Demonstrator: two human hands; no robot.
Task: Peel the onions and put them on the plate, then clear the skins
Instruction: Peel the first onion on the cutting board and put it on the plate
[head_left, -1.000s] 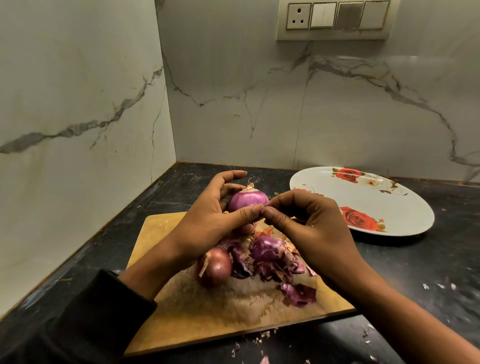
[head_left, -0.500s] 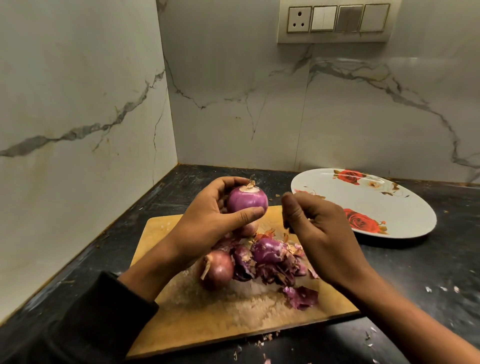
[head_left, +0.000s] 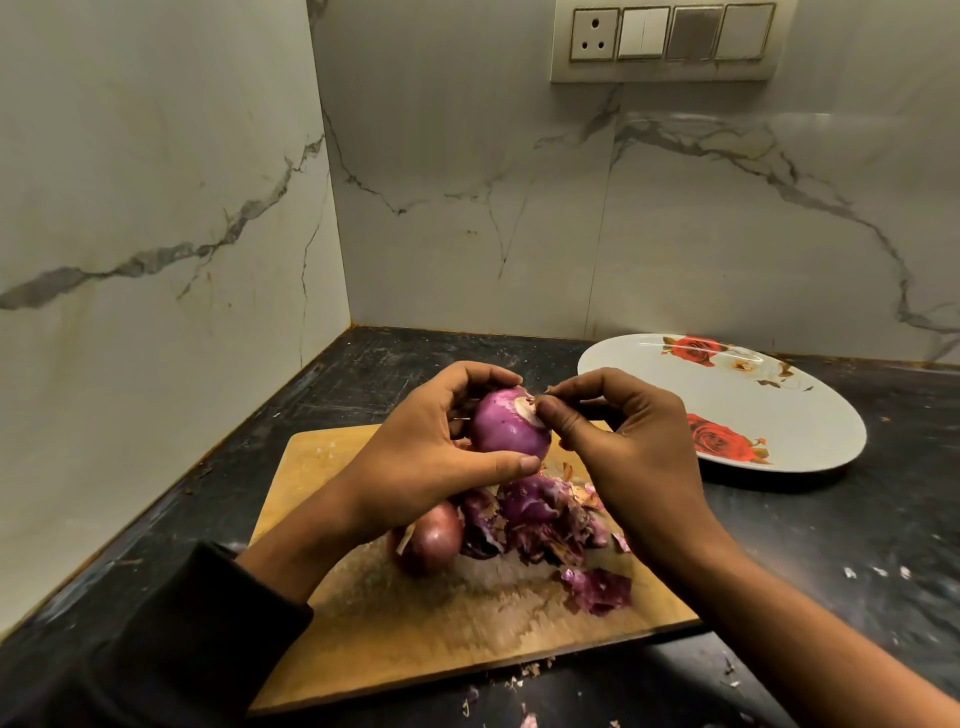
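One peeled onion (head_left: 511, 428) is gripped in the left hand (head_left: 431, 457) above the board (head_left: 363, 623). Since half a second ago, the right hand (head_left: 631, 441) has been returned, pinching remnant skin at its tip. The plate (head_left: 810, 415) is still unfilled.

A home kitchen: marble-tiled corner walls (head_left: 467, 182), dark countertop (head_left: 857, 545), wooden chopping board (head_left: 415, 639), switch panel (head_left: 665, 39).

- Dim, warm light is falling from above, leaving the dark surface (head_left: 857, 545) nearly black.
- A soft glare is showing on the marble wall (head_left: 701, 124) under the switch panel (head_left: 665, 41).
- The plate (head_left: 810, 415) is casting a shadow beside it.
- The wide lens is bending the wall lines at the edges.
- The near board (head_left: 467, 639) is looking blurred.
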